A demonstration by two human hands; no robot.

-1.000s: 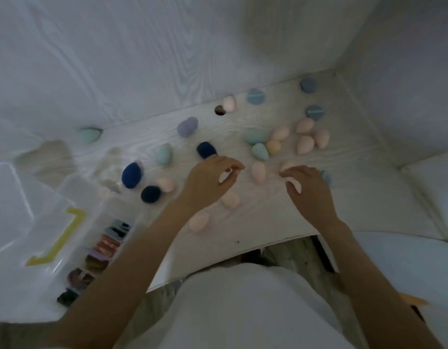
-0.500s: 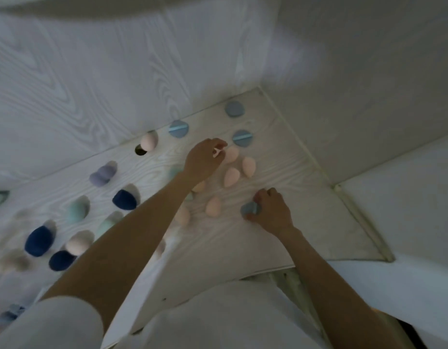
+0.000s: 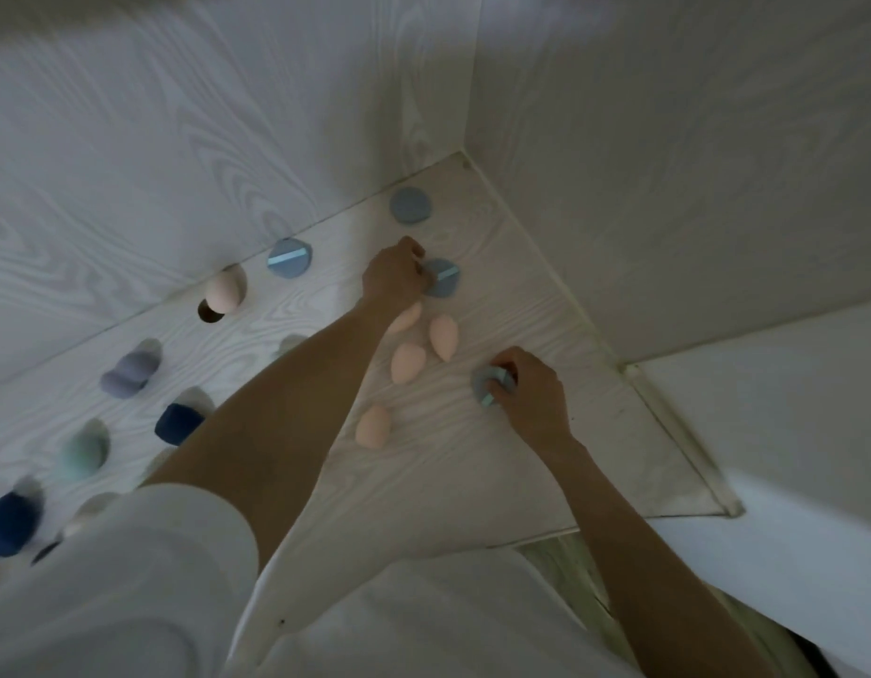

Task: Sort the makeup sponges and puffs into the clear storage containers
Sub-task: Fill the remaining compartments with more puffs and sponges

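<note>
Right hand (image 3: 526,401) grips a blue puff (image 3: 487,384) on the white desk (image 3: 546,462). Left hand (image 3: 394,274), fingers curled, touches a second blue puff (image 3: 444,278) farther back; firm hold cannot be confirmed.

Four round blue puffs (image 3: 410,205), five peach teardrop sponges (image 3: 407,363), three navy sponges (image 3: 176,423), one lavender (image 3: 129,373), one mint (image 3: 84,455).

Bare desk (image 3: 560,462) right of pink sponges (image 3: 408,363), walls (image 3: 668,188) hemming the corner
</note>
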